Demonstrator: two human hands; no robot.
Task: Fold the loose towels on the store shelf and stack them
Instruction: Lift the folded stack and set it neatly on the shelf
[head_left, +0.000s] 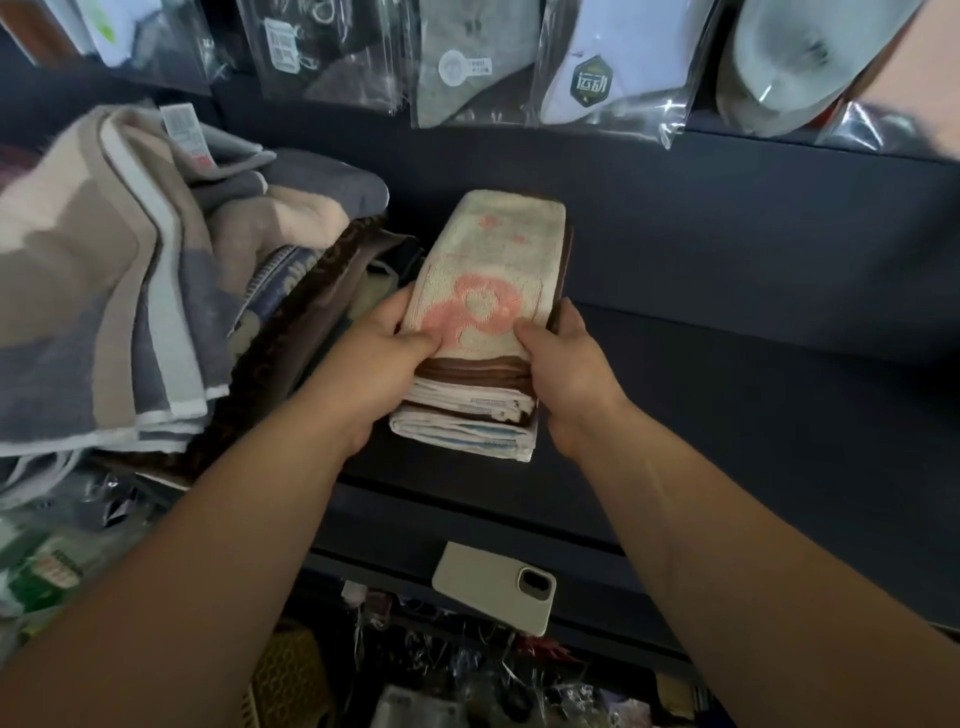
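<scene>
A stack of folded towels (467, 410) sits in the middle of the dark shelf (727, 415). On top lies a cream towel with a pink pattern (493, 260); brown and white towels are layered below it. My left hand (384, 358) grips the stack's near left side, thumb on the top towel. My right hand (566, 364) grips the near right side, thumb on top as well. To the left lies a heap of loose towels (130, 291) in beige, grey and white, with dark brown ones (322, 291) under it.
Bagged goods (483, 57) hang along the wall above the shelf. A phone in a beige case (493, 587) rests on the shelf's front edge. Packaged items (47, 566) sit at the lower left, and small goods with a yellow basket (291, 680) below.
</scene>
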